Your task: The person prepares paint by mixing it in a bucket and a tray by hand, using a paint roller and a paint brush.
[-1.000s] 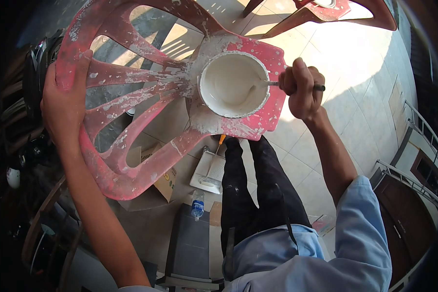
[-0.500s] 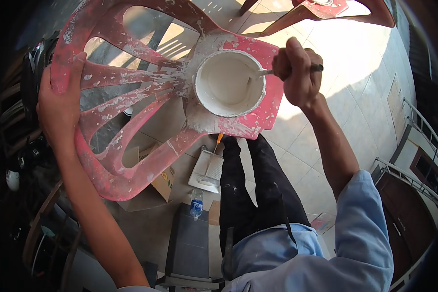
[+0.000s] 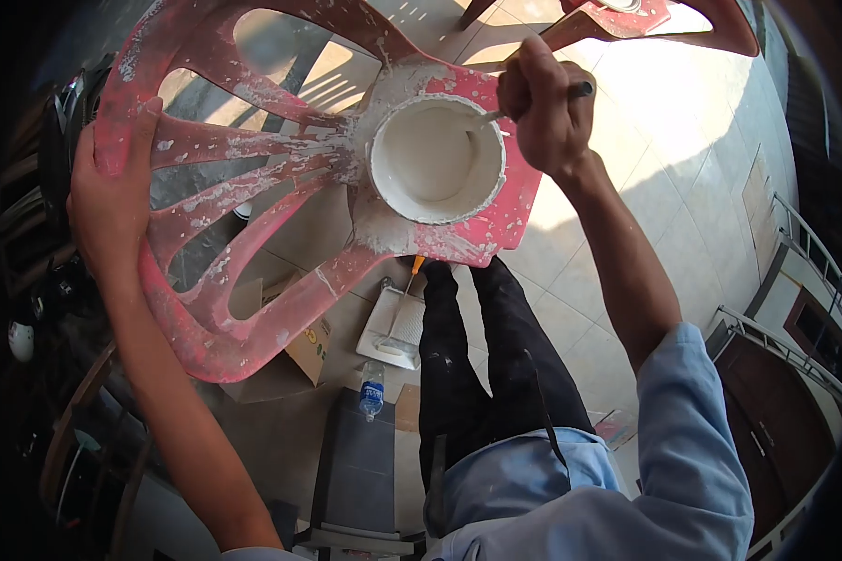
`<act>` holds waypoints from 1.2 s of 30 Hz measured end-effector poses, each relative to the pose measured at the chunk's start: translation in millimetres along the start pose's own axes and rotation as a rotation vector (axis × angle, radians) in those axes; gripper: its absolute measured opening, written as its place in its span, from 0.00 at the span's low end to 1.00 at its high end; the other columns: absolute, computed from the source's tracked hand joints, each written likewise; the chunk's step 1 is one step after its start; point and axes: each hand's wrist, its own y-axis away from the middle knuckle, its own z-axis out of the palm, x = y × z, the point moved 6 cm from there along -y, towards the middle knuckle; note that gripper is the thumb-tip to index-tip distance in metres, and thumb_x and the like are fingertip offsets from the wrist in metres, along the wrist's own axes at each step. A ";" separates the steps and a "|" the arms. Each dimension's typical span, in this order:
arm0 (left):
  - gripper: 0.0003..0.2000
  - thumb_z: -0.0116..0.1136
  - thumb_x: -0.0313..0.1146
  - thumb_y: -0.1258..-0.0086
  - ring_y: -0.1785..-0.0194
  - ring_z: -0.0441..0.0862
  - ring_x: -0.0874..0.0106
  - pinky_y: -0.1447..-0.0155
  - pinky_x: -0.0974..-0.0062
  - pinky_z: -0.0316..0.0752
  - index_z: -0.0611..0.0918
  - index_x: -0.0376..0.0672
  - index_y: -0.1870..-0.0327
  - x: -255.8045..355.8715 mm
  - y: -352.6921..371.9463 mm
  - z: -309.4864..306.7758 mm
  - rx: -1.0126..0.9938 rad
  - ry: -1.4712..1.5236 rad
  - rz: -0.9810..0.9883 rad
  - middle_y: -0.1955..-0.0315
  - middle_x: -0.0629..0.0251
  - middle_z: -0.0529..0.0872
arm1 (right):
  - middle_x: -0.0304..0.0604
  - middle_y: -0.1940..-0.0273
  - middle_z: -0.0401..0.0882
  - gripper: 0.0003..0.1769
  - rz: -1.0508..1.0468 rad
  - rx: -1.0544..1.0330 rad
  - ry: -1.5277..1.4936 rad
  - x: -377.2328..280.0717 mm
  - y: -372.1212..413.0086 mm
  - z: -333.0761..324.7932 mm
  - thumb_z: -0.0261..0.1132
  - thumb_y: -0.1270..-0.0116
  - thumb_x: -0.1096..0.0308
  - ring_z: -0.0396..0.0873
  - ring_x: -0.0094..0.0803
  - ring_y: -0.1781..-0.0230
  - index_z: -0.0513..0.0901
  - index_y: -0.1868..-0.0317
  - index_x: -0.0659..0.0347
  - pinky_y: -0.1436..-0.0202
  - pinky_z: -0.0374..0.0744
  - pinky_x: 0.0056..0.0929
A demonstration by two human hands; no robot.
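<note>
The left hand (image 3: 112,201) was clamped around the rim of a paint-spattered pink chair (image 3: 215,145) at the left, fingers curled over its edge. The right hand (image 3: 544,107) was closed in a fist around the dark handle of a stirring rod (image 3: 489,116), whose metal shaft dipped into the white paint (image 3: 430,159). That paint filled a bucket (image 3: 440,218) standing on the chair's seat, just left of the right hand, while on the floor below lay a paint tray (image 3: 388,327) and a water bottle (image 3: 371,391).
</note>
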 end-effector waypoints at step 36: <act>0.31 0.62 0.64 0.41 0.49 0.83 0.56 0.45 0.62 0.73 0.82 0.46 0.48 2.6 2.1 -1.1 0.002 0.012 -0.005 0.56 0.57 0.87 | 0.38 0.90 0.60 0.33 0.223 -0.237 -0.312 -5.8 92.4 48.1 0.39 0.22 0.60 0.59 0.27 0.89 0.60 0.90 0.60 0.81 0.61 0.30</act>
